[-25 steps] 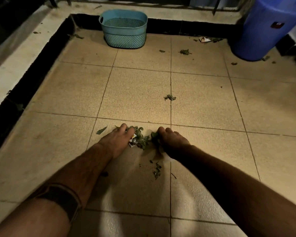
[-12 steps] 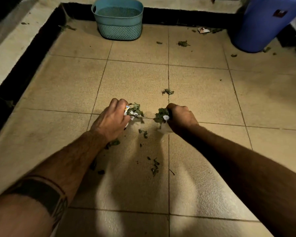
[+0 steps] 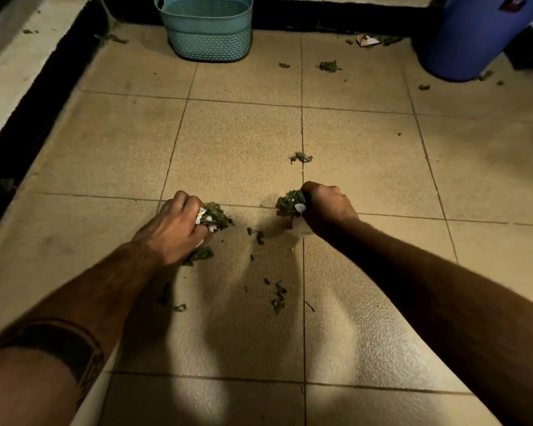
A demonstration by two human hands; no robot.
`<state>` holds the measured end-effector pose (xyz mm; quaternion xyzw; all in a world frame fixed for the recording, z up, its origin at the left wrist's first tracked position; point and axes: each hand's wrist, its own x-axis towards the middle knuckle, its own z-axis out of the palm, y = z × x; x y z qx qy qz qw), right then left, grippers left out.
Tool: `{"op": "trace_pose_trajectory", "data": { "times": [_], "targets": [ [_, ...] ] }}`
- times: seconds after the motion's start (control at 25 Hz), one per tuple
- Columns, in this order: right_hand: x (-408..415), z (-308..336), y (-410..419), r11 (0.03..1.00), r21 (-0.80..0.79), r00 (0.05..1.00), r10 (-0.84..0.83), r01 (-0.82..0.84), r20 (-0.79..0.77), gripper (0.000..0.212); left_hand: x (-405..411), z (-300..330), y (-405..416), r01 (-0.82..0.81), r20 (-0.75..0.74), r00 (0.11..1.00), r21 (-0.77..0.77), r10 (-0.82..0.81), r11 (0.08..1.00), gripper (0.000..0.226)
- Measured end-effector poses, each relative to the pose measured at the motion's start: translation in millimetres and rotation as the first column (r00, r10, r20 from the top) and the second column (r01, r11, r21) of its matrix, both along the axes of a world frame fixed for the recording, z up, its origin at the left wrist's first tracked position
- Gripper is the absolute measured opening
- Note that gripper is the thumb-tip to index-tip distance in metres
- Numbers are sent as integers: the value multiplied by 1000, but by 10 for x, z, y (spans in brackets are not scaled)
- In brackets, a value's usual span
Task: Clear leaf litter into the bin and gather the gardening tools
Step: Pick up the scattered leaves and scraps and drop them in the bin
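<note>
My left hand (image 3: 173, 226) grips a clump of green leaf litter (image 3: 216, 215) with bits of white paper in it, held just above the tan tiled floor. My right hand (image 3: 326, 207) grips a second clump of leaves (image 3: 290, 201), also with a white scrap. The two hands are about a tile's half-width apart. Loose leaf crumbs (image 3: 277, 298) lie on the floor below and between them, and a small leaf bunch (image 3: 300, 157) lies just beyond. A teal perforated basket (image 3: 206, 32) stands at the far wall. No gardening tools are visible.
A large blue bin (image 3: 474, 38) stands at the far right corner. More leaf scraps (image 3: 330, 66) and a white paper scrap (image 3: 366, 40) lie near the back wall. A dark raised ledge (image 3: 34, 124) borders the floor on the left.
Both hands closed on the leaf pile, lifted their handfuls off the floor and drew apart. A few crumbs dropped between them. The view has moved closer to the basket.
</note>
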<state>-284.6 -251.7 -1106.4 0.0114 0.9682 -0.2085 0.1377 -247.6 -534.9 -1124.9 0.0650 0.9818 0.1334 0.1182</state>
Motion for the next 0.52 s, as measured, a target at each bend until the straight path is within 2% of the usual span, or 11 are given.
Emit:
{"op": "trace_pose_trajectory", "data": {
  "times": [0.08, 0.24, 0.32, 0.44, 0.52],
  "targets": [
    [18, -55, -26, 999, 28, 1000, 23, -23, 3, 16, 99, -124, -5, 55, 87, 995, -24, -52, 998, 46],
    [22, -44, -89, 988, 93, 992, 128, -126, -16, 28, 214, -194, 15, 276, 229, 941, -89, -250, 957, 59],
    [29, -58, -149, 959, 169, 974, 227, -227, 16, 45, 224, -145, 17, 298, 271, 927, -109, -260, 948, 76],
    [52, -144, -271, 921, 189, 938, 317, -340, 140, 87, 276, -91, 60, 271, 260, 937, -118, -233, 955, 89],
    [104, -216, -349, 869, 224, 893, 397, -440, 214, 102, 352, -68, 151, 200, 228, 956, -52, -184, 978, 99]
  ]
}}
